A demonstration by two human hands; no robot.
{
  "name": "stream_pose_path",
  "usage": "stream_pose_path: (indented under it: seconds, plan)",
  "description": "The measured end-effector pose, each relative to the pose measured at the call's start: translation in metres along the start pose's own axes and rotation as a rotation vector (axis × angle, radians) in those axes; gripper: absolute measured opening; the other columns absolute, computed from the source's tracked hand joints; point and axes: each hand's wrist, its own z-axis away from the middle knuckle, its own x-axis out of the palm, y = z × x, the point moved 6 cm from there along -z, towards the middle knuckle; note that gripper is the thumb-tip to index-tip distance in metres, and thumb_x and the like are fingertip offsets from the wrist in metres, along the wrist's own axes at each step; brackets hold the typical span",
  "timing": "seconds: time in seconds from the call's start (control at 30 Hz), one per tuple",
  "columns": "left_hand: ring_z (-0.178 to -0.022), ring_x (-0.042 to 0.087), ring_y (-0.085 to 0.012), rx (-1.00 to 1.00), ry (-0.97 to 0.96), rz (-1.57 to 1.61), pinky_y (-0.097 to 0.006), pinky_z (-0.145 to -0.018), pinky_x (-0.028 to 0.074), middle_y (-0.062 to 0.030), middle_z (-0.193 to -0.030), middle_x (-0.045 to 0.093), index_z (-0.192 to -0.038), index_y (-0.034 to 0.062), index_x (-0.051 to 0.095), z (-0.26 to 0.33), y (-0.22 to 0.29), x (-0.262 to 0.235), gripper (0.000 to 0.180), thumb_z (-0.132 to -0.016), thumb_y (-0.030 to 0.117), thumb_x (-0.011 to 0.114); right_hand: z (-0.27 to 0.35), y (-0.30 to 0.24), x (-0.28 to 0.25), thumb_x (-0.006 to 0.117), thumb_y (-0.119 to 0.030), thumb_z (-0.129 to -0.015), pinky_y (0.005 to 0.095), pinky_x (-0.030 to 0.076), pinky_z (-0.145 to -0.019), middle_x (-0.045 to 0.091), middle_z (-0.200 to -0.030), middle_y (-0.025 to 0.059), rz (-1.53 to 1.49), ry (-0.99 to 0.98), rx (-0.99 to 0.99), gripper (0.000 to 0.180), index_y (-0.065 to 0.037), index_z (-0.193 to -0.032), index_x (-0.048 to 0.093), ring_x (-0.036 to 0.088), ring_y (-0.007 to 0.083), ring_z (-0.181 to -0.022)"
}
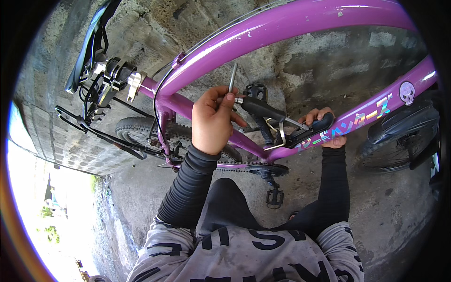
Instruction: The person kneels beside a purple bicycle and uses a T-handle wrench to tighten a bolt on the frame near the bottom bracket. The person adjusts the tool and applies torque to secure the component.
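Note:
My left hand [211, 117] is closed, thumb and fingers pinching a thin metal rod [233, 77] that sticks up past the fingertips. Next to that thumb is the metal-collared end of a black-handled screwdriver [263, 110]; whether rod and handle are one piece I cannot tell. The screwdriver's silver shaft slants down to the right, its tip at a black bottle cage [323, 124] on the bicycle's purple down tube [361, 115]. My right hand [321, 115] wraps round the cage and tube, fingers on the far side; part of it is hidden.
The purple bicycle's top tube [282, 23] arches beyond my hands. Its saddle [89, 47] is at upper left, the rear wheel [134, 129] below it, the front wheel [399, 145] at right. A pedal [275, 198] hangs near my knees. A rough concrete wall [338, 56] stands close behind.

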Motion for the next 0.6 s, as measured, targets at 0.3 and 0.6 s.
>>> stream_pose_path:
  seconds: [0.3,0.6]
  plan:
    - [-0.051,0.060,-0.0136,0.020,0.008,-0.024,-0.023,-0.044,0.046,-0.0122,-0.088,0.063,-0.103,-0.0102,0.057,-0.0016,0.0033,0.0020,0.022,-0.094,0.009,0.050,0.0014,0.0005,-0.0032,0.078,-0.027,-0.057,0.0507,0.042,-0.100,0.055,-0.105,0.0138,0.013,-0.030,-0.012,0.061,-0.008,-0.107,0.049,0.050,0.0390,-0.113]
    - [-0.044,0.057,-0.0137,-0.008,0.033,-0.038,-0.024,-0.040,0.043,-0.0140,-0.086,0.065,-0.103,-0.0112,0.057,-0.0042,0.0023,0.0026,0.024,-0.094,0.009,0.049,0.0003,-0.0002,0.0012,0.077,-0.028,-0.057,0.0503,0.042,-0.100,0.054,-0.105,0.0145,-0.007,-0.027,-0.014,0.062,-0.008,-0.109,0.048,0.049,0.0400,-0.115]
